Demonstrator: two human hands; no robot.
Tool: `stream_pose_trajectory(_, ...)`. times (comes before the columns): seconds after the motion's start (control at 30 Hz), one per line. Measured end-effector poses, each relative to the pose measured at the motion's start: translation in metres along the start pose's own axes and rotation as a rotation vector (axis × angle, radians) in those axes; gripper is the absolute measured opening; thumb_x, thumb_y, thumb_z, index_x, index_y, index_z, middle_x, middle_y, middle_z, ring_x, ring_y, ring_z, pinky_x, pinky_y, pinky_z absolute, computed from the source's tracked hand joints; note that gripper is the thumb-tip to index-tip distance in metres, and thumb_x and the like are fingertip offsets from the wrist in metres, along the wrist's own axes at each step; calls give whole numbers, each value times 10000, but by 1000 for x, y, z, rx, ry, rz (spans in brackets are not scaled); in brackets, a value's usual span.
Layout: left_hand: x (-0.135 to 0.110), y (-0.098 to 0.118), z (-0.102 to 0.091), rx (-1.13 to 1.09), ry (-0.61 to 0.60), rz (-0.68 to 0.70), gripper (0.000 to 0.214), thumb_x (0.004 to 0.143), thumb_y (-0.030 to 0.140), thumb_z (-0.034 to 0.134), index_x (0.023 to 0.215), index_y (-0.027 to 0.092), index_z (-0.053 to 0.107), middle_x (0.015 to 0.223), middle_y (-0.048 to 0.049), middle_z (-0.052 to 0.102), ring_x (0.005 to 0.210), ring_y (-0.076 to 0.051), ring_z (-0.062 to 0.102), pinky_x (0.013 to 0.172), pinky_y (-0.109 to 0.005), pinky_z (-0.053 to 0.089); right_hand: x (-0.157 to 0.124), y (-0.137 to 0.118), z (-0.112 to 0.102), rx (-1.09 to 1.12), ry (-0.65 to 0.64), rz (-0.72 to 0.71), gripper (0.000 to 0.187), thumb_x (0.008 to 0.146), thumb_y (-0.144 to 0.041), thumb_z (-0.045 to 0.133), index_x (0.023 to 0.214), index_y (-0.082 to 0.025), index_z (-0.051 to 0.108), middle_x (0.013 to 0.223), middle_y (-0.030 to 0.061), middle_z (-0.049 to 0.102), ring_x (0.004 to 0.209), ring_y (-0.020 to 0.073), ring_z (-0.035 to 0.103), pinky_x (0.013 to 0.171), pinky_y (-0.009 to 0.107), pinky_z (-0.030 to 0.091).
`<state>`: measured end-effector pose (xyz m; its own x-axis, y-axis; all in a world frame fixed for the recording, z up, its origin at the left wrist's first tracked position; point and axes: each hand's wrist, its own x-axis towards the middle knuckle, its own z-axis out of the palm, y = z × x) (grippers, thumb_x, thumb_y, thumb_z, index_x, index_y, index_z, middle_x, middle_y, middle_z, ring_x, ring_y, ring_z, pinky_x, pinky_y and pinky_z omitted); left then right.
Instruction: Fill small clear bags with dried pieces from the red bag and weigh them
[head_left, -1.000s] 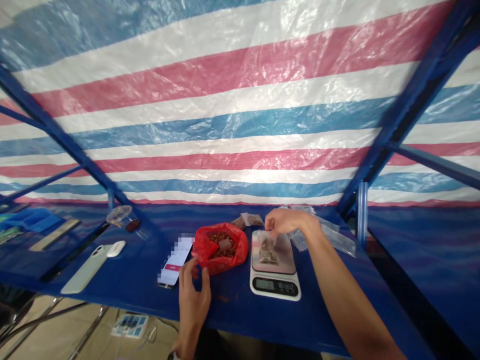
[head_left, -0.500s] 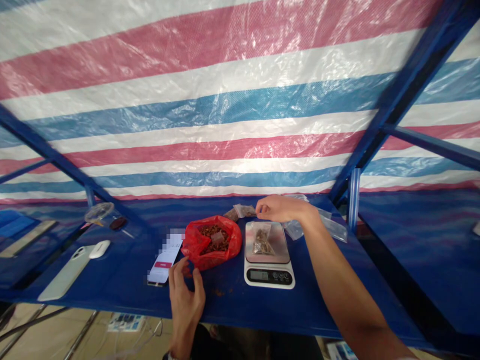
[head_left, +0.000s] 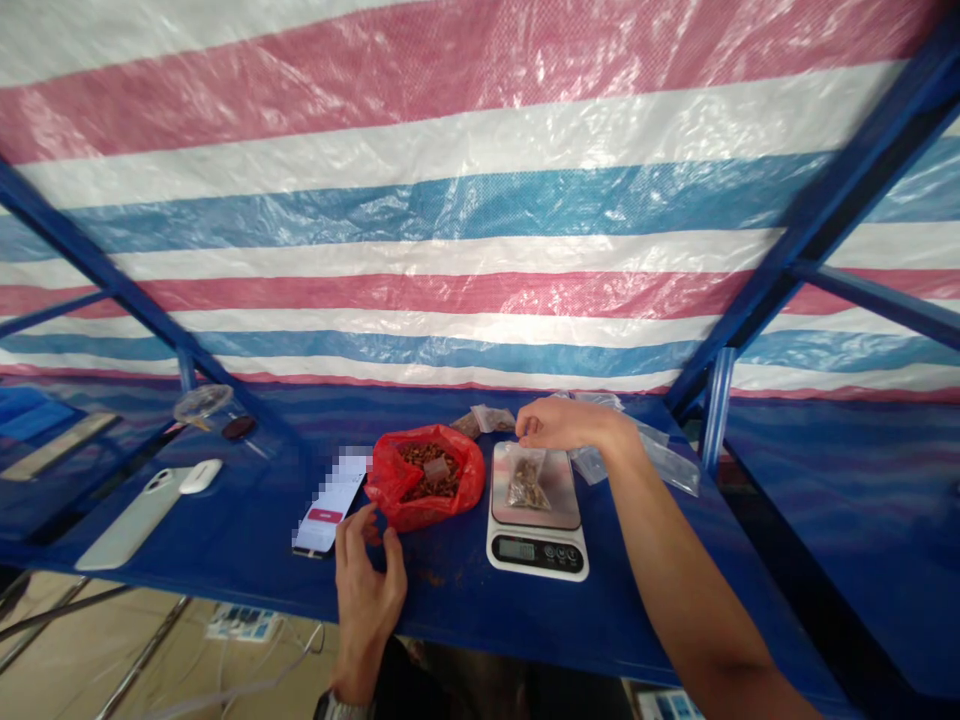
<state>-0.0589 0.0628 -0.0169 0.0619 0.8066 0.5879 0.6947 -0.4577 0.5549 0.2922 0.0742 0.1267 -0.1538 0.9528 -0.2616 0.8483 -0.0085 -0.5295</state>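
Note:
On the silver pan of a white kitchen scale [head_left: 538, 553] sits a small clear plastic bag [head_left: 528, 484] with brown dried pieces in its lower part. My right hand [head_left: 559, 422] reaches over the far side of the scale, its fingers closed at the bag's upper edge. My left hand [head_left: 367, 575] rests near the table's front, thumb and fingers apart and curved, holding nothing. Just beyond it stands an open red plastic bag [head_left: 469, 485] of small brown pieces, with a little clear packet [head_left: 436, 470] lying on them.
Filled small bags [head_left: 493, 418] lie behind the red bag. Flat clear bags [head_left: 671, 468] are right of the scale. To the left are a lit phone [head_left: 330, 510], a pale phone [head_left: 135, 520], a white case [head_left: 201, 476] and a clear plastic tub [head_left: 202, 405]. Blue frame bars [head_left: 810, 230] flank the table.
My right fingers have come down onto the upper edge of the bag on the scale, which now stands a little more raised. My left hand stays almost where it was.

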Motion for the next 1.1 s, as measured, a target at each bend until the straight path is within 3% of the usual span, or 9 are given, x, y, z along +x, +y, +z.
stream_pose_trajectory(0.17, 0, 0, 1, 0, -6, 15, 320, 963, 317, 561, 1247, 173, 581, 1057, -98, 628, 845, -228, 650, 813, -411, 578, 6, 5, 3, -11, 21, 0, 193, 744, -234, 749, 928, -245, 803, 922, 46, 804, 838, 237, 728, 687, 286, 532)
stream_pose_trajectory(0.37, 0, 0, 2, -27, -16, 43, 336, 963, 299, 563, 1277, 178, 567, 1037, -87, 613, 841, -223, 639, 795, -397, 579, 11, 2, 8, -71, -74, 59, 65, 712, -164, 720, 728, -217, 754, 763, 14, 772, 719, 208, 700, 581, 264, 452)
stream_pose_trajectory(0.53, -2, 0, 2, -27, -24, 21, 326, 968, 267, 544, 1282, 184, 563, 1040, -84, 600, 856, -224, 629, 811, -406, 575, 9, 5, 4, 121, -15, -170, 77, 790, -200, 667, 852, -199, 712, 824, 21, 748, 748, 189, 667, 644, 266, 480)
stream_pose_trajectory(0.63, -3, 1, 2, -44, -23, 5, 318, 964, 247, 538, 1276, 189, 567, 1053, -85, 597, 869, -225, 631, 816, -404, 575, 13, 10, 1, 268, 136, -292, 153, 897, -312, 612, 960, -189, 677, 877, 32, 733, 805, 191, 670, 724, 283, 508)
stream_pose_trajectory(0.73, -3, 4, 1, -61, -15, -7, 314, 963, 234, 530, 1270, 189, 572, 1063, -88, 600, 882, -226, 640, 813, -397, 578, 22, 14, 0, 226, 459, -238, 187, 932, -314, 595, 1064, -197, 655, 960, 49, 735, 861, 203, 678, 798, 312, 504)
stream_pose_trajectory(0.8, -2, 6, 1, -72, -26, -16, 321, 962, 228, 523, 1277, 188, 570, 1075, -92, 604, 891, -226, 649, 802, -384, 581, 30, 15, 3, 160, 592, -172, 240, 925, -276, 611, 1153, -206, 637, 987, 55, 742, 867, 214, 690, 806, 325, 499)
stream_pose_trajectory(1.0, -3, 9, -1, -85, -18, -21, 330, 952, 198, 521, 1276, 190, 585, 1076, -85, 619, 827, -202, 643, 762, -357, 584, 51, 19, 20, 107, 566, -103, 263, 933, -195, 584, 1182, -220, 666, 1075, 87, 768, 957, 243, 726, 844, 345, 516)
stream_pose_trajectory(1.1, -9, 11, -2, -60, 91, 53, 317, 936, 163, 544, 1242, 205, 614, 1089, -90, 627, 877, -217, 657, 769, -356, 582, 52, 17, 19, 191, 575, -182, 262, 956, -257, 561, 1201, -221, 647, 1037, 74, 763, 885, 225, 716, 827, 351, 529)
